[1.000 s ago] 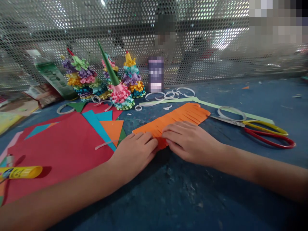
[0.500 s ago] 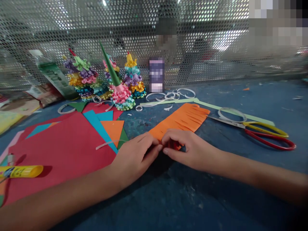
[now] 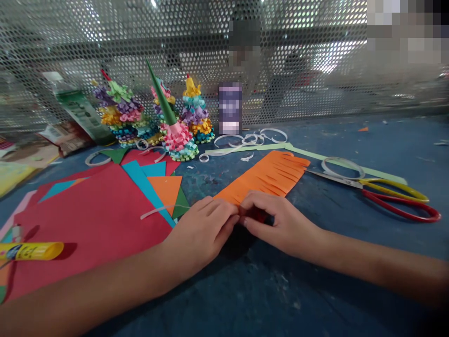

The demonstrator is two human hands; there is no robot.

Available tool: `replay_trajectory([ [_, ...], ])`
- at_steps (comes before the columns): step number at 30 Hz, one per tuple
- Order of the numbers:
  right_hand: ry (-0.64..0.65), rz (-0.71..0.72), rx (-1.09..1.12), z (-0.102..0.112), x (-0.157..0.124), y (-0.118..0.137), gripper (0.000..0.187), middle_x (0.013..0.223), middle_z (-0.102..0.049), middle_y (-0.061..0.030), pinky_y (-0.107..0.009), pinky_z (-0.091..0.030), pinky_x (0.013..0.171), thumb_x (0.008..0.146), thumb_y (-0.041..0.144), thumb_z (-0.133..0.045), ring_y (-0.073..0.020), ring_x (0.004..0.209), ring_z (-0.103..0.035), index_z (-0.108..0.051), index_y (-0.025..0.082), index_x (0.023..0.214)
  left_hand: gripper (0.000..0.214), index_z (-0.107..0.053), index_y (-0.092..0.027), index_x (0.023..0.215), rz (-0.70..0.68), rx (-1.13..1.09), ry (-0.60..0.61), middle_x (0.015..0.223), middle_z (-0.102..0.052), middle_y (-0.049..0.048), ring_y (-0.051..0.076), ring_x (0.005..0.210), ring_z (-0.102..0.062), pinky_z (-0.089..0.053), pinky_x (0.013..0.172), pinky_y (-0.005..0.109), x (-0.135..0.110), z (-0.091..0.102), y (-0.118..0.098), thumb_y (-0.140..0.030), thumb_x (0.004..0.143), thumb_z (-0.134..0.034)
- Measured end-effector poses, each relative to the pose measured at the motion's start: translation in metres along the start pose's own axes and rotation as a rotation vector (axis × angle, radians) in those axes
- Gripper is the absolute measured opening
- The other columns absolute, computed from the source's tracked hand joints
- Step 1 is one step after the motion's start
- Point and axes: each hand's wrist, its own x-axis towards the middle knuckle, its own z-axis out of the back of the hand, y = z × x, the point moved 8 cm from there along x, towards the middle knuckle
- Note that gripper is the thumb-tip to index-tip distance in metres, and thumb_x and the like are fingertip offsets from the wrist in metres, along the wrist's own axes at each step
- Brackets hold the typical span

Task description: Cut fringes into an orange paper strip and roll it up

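Note:
An orange paper strip with a cut fringe [image 3: 263,178] lies on the blue worktop, and its near end disappears under my fingers. My left hand [image 3: 201,229] and my right hand [image 3: 277,224] meet over that end and pinch it from both sides. A small dark red piece [image 3: 255,214] shows between my fingers, but I cannot tell what it is. The held end is mostly hidden by my hands. Left of my left hand lies a red paper sheet [image 3: 87,220], with a teal and an orange paper piece on it.
Yellow-and-red-handled scissors [image 3: 365,187] lie to the right on a pale green strip. Several colourful curled-paper cones [image 3: 175,140] and white paper curls stand behind. A yellow glue stick [image 3: 30,251] lies at the left. Perforated metal mesh [image 3: 298,70] rises at the back.
My hands have closed in on the strip's near end and curled it tighter. Less of the orange strip shows under my fingers, and its end now sits further inside my grip.

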Motion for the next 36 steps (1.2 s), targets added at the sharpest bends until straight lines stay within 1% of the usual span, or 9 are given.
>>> replay_trajectory([
  [6, -0.056, 0.083, -0.118, 0.002, 0.000, 0.006, 0.007, 0.071, -0.057, 0.0027, -0.031, -0.034, 0.070, 0.081, 0.012, -0.054, -0.0113, 0.065, -0.050, -0.055, 0.017, 0.075, 0.017, -0.048, -0.017, 0.086, -0.064, 0.076, 0.016, 0.082, -0.058, 0.0022, 0.017, 0.074, -0.047, -0.040, 0.069, 0.031, -0.001, -0.002, -0.006, -0.018, 0.097, -0.035],
  [9, -0.053, 0.087, -0.142, 0.000, -0.002, 0.005, 0.007, 0.071, -0.057, 0.0034, -0.032, -0.031, 0.072, 0.082, 0.013, -0.055, -0.0110, 0.065, -0.050, -0.056, 0.017, 0.077, 0.019, -0.047, -0.017, 0.084, -0.095, 0.107, 0.042, 0.081, -0.055, 0.0028, 0.017, 0.072, -0.045, -0.039, 0.068, 0.031, -0.002, -0.005, -0.009, -0.016, 0.097, -0.033],
  [13, -0.085, 0.127, -0.210, 0.001, -0.005, 0.008, 0.007, 0.069, -0.056, 0.0045, -0.032, -0.028, 0.073, 0.082, 0.012, -0.054, -0.0105, 0.063, -0.050, -0.054, 0.018, 0.079, 0.019, -0.046, -0.017, 0.083, -0.111, 0.092, 0.018, 0.079, -0.055, 0.0024, 0.017, 0.071, -0.045, -0.040, 0.066, 0.030, -0.001, -0.003, -0.011, -0.013, 0.096, -0.033],
  [18, -0.141, 0.218, -0.312, 0.004, -0.012, 0.015, 0.005, 0.082, -0.062, 0.0018, -0.034, -0.026, 0.080, 0.089, 0.016, -0.051, -0.0128, 0.075, -0.056, -0.055, 0.020, 0.089, 0.017, -0.047, -0.016, 0.086, -0.117, 0.093, -0.021, 0.080, -0.057, 0.0027, 0.017, 0.072, -0.048, -0.040, 0.065, 0.029, -0.002, -0.003, -0.011, -0.012, 0.095, -0.034],
  [24, -0.141, 0.309, -0.380, 0.001, -0.015, 0.021, 0.008, 0.076, -0.061, 0.0020, -0.034, -0.028, 0.075, 0.085, 0.011, -0.050, -0.0122, 0.067, -0.052, -0.054, 0.018, 0.084, 0.020, -0.048, -0.017, 0.084, -0.125, 0.188, -0.007, 0.077, -0.058, 0.0015, 0.017, 0.069, -0.049, -0.038, 0.063, 0.030, -0.005, -0.006, -0.009, -0.018, 0.098, -0.033],
  [27, -0.133, 0.230, -0.276, 0.002, -0.012, 0.018, 0.009, 0.070, -0.057, 0.0029, -0.031, -0.032, 0.070, 0.078, 0.009, -0.051, -0.0117, 0.064, -0.049, -0.052, 0.018, 0.078, 0.018, -0.049, -0.017, 0.087, -0.165, 0.290, -0.038, 0.079, -0.059, 0.0016, 0.018, 0.069, -0.049, -0.035, 0.063, 0.032, -0.007, -0.004, -0.013, -0.022, 0.098, -0.036],
  [31, -0.076, -0.048, 0.030, 0.000, -0.011, 0.003, 0.008, 0.067, -0.052, 0.0035, -0.026, -0.035, 0.059, 0.076, 0.011, -0.049, -0.0113, 0.061, -0.045, -0.050, 0.019, 0.074, 0.011, -0.050, -0.016, 0.103, -0.245, 0.455, -0.056, 0.088, -0.061, 0.0026, 0.019, 0.073, -0.048, -0.033, 0.065, 0.035, -0.012, -0.007, -0.019, -0.020, 0.094, -0.044],
  [34, -0.035, -0.225, 0.257, -0.006, -0.015, -0.006, 0.006, 0.067, -0.048, 0.0045, -0.023, -0.035, 0.055, 0.076, 0.014, -0.049, -0.0102, 0.060, -0.045, -0.049, 0.020, 0.074, 0.012, -0.050, -0.016, 0.104, -0.284, 0.469, -0.052, 0.090, -0.061, 0.0021, 0.018, 0.074, -0.048, -0.032, 0.065, 0.035, -0.014, -0.009, -0.020, -0.017, 0.093, -0.045],
  [36, -0.024, -0.300, 0.375, -0.010, -0.016, -0.010, 0.006, 0.065, -0.046, 0.0058, -0.022, -0.034, 0.052, 0.076, 0.015, -0.049, -0.0087, 0.056, -0.042, -0.048, 0.020, 0.073, 0.011, -0.051, -0.016, 0.103, -0.289, 0.451, -0.057, 0.091, -0.061, 0.0018, 0.018, 0.074, -0.048, -0.031, 0.064, 0.035, -0.015, -0.007, -0.020, -0.018, 0.093, -0.045],
])
